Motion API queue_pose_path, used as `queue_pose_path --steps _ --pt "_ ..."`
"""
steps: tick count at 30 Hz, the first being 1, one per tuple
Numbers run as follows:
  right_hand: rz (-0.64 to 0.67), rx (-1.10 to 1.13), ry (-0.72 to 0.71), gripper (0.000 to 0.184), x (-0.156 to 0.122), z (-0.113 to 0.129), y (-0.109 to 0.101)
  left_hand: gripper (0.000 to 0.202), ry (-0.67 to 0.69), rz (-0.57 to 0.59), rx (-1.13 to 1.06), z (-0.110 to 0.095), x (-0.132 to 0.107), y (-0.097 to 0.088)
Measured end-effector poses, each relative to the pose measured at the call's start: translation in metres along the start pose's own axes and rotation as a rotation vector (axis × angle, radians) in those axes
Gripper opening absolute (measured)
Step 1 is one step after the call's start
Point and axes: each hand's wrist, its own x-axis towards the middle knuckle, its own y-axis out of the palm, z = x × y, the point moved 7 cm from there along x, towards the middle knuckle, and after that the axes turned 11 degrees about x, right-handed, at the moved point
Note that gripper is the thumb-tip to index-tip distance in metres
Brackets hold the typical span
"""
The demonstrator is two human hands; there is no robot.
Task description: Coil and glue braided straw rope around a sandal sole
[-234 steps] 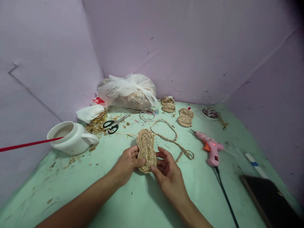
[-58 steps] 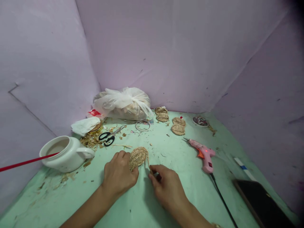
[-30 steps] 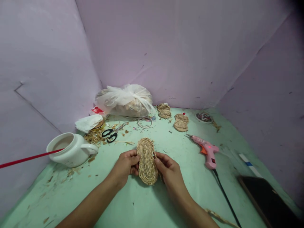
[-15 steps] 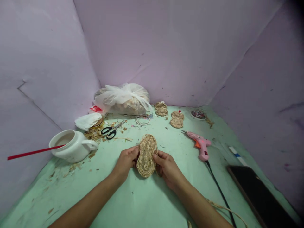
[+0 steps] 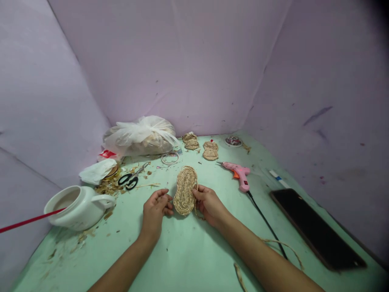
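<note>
A woven straw sole (image 5: 185,190), peanut-shaped, lies flat on the green table (image 5: 188,255) between my hands. My right hand (image 5: 209,204) pinches its right edge, fingers closed on the rim and on the braided straw cord that trails back under my right arm. My left hand (image 5: 155,207) sits just left of the sole with fingers curled loosely and apart, palm turned up, holding nothing, fingertips close to the sole's lower left edge.
A pink glue gun (image 5: 238,173) with a black cable lies to the right. Scissors (image 5: 130,180), a white pot (image 5: 77,207), a plastic bag (image 5: 140,136), small woven pieces (image 5: 210,151) and a metal ring (image 5: 169,158) sit behind. A dark tablet (image 5: 316,227) lies at the right.
My left hand has let go of the sole's left edge and opened beside it. My right hand keeps its hold. The view has swung to the right.
</note>
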Motion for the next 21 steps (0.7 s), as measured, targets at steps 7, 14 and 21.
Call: queue_pose_path --steps 7,14,21 --pt "0.044 -0.016 0.031 0.029 -0.004 -0.002 0.003 0.049 -0.01 0.148 0.034 0.0 0.005 0.013" --pt "0.076 0.051 -0.016 0.021 -0.004 0.001 0.002 0.053 -0.012 0.191 0.071 0.0 0.002 0.017" --pt "0.058 0.098 -0.097 0.044 -0.007 0.009 0.004 0.055 0.01 0.214 0.066 -0.004 0.0 0.022"
